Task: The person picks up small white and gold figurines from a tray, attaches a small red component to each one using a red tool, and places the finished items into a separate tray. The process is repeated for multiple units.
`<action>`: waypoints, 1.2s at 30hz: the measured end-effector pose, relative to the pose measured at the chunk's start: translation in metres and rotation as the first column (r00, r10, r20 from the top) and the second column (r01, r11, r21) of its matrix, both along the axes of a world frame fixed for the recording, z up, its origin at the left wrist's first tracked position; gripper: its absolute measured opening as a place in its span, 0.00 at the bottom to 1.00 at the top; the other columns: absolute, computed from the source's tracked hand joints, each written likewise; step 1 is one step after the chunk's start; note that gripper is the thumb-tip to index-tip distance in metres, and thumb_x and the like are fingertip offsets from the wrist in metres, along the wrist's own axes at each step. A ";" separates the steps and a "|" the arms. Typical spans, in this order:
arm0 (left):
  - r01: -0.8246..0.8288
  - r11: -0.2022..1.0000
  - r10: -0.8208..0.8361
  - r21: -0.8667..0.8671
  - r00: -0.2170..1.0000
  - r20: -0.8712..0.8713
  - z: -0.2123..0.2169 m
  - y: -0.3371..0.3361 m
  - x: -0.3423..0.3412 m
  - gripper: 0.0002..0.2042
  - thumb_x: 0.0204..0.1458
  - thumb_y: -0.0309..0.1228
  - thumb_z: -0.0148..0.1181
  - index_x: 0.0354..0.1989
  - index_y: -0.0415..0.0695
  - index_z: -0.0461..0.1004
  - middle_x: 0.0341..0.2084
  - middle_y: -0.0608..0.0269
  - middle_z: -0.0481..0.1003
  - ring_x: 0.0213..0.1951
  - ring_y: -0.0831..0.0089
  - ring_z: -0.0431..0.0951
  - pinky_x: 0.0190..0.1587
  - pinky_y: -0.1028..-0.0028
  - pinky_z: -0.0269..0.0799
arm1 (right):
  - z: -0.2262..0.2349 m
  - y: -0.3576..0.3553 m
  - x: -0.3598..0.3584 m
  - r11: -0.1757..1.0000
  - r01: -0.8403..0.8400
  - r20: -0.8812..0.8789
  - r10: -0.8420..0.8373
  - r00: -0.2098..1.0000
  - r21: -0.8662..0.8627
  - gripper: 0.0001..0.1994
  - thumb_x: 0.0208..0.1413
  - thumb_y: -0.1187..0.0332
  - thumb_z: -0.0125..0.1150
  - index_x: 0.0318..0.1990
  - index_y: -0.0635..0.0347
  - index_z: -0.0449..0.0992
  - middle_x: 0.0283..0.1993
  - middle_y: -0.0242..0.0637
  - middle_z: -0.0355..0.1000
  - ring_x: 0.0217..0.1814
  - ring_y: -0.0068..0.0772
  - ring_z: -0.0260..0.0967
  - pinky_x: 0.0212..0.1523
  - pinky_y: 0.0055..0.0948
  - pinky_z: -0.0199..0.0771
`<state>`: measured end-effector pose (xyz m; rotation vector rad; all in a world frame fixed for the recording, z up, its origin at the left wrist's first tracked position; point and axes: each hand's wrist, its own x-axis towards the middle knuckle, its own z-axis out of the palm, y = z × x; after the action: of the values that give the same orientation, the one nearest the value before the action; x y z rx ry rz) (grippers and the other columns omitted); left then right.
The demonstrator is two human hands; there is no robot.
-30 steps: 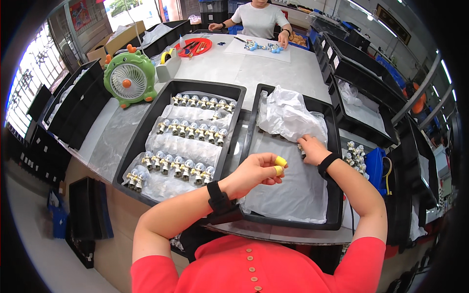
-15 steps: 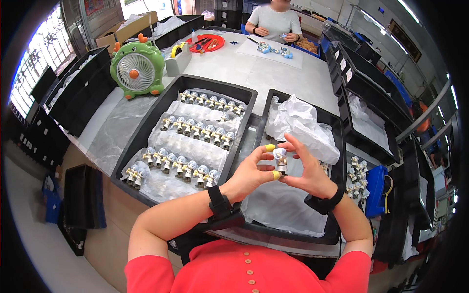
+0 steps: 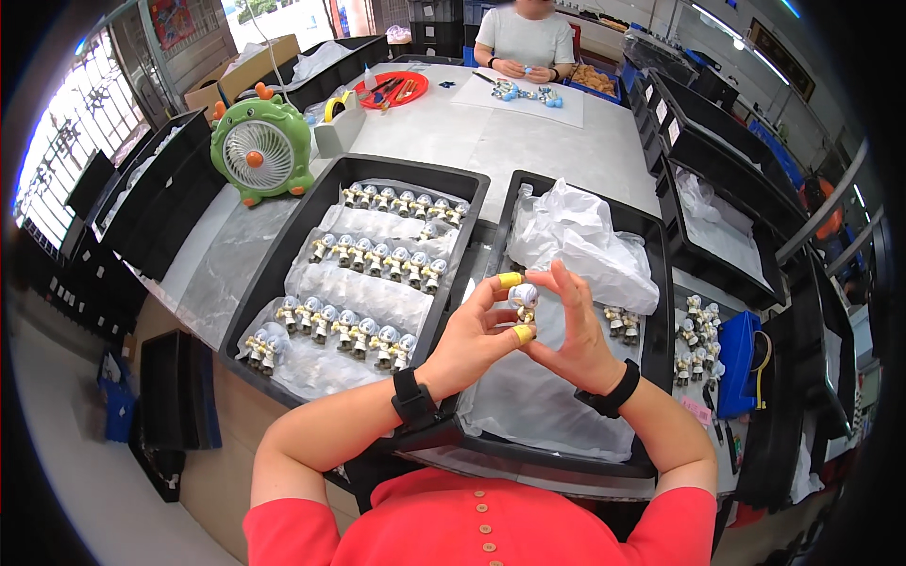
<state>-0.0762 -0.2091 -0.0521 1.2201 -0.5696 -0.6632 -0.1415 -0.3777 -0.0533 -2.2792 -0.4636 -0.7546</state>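
- Clearly, the left hand [image 3: 472,338] clamps a small figure [image 3: 522,302] between yellow-covered fingertips [image 3: 510,279].
- The right hand [image 3: 580,347] curves around it; whether those fingers grip, I cannot tell.
- It's above the black tray [image 3: 660,330].

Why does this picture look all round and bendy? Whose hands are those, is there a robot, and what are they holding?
There's no robot here, just a person's bare hands. The camera sits on that person's head and looks down; its very wide lens bends straight edges.

The left hand pinches a small figurine between fingertips wearing yellow covers. The right hand is right beside it; I can't be sure how firmly it touches.

On the table, the left tray holds rows of similar figurines. The right tray has crumpled white wrapping. A green fan stands nearby, and a co-worker sits across.
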 end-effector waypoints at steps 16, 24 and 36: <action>0.121 0.953 -0.222 -0.278 0.903 -0.367 -0.009 0.002 0.010 0.21 0.58 0.29 0.52 0.59 0.42 0.57 0.50 0.57 0.69 0.49 0.68 0.74 0.51 0.69 0.71 | 0.003 -0.006 -0.005 0.975 -0.026 -0.183 0.068 0.981 0.221 0.53 0.35 0.70 0.74 0.69 0.53 0.43 0.56 0.39 0.65 0.61 0.39 0.57 0.63 0.38 0.53; 0.093 0.961 -0.196 -0.260 0.894 -0.402 -0.010 0.003 0.010 0.20 0.59 0.29 0.51 0.59 0.43 0.57 0.50 0.56 0.69 0.49 0.66 0.74 0.51 0.67 0.72 | 0.002 -0.005 -0.006 0.961 0.003 -0.241 0.067 0.968 0.278 0.53 0.35 0.69 0.75 0.69 0.54 0.43 0.55 0.39 0.65 0.61 0.39 0.57 0.64 0.39 0.53; 0.052 0.999 -0.053 -0.013 0.938 -0.343 -0.013 0.003 0.010 0.14 0.60 0.34 0.52 0.51 0.42 0.68 0.43 0.60 0.73 0.47 0.69 0.75 0.48 0.69 0.73 | 0.002 0.000 -0.006 0.999 -0.022 0.063 0.023 0.998 -0.026 0.53 0.30 0.73 0.75 0.67 0.54 0.47 0.52 0.38 0.65 0.58 0.45 0.58 0.59 0.42 0.56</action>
<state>-0.0667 -0.2065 -0.0655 1.0563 -0.3109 -0.8982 -0.1476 -0.3772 -0.0508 -2.2753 -0.5302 -0.8153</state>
